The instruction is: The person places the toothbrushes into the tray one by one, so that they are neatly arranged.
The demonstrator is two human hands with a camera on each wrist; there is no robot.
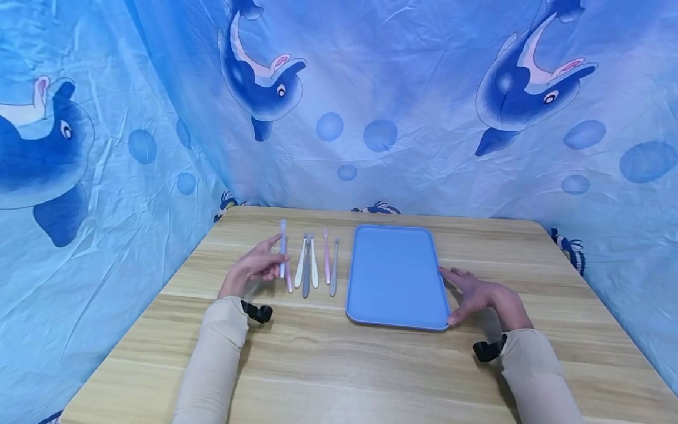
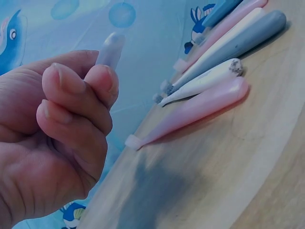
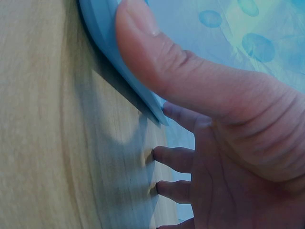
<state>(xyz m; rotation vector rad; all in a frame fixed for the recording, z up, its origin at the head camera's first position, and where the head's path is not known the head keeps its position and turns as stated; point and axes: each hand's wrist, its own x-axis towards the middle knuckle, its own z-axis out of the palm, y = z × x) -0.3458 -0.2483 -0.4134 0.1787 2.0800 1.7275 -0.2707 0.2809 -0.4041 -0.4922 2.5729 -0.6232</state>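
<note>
My left hand (image 1: 258, 263) pinches a pale lavender-blue toothbrush (image 1: 283, 235) between thumb and fingers, raised above the table. In the left wrist view, its rounded handle end (image 2: 111, 51) pokes out past the fingertips. Just beneath lies a pink toothbrush (image 2: 200, 109). Beside it, several more lie in a loose row, among them a white one (image 1: 314, 268), a dark grey one (image 1: 306, 277), another pink one (image 1: 326, 259) and a blue-grey one (image 1: 333, 274). My right hand (image 1: 479, 295), fingers spread, rests at the right edge of a blue tray (image 1: 397, 277), thumb near its front corner.
The wooden table (image 1: 318, 371) carries the tray right of the toothbrush row. A blue curtain (image 1: 424, 171) with printed dolphins hangs behind the table and along its sides. Black wrist cameras sit on both sleeves.
</note>
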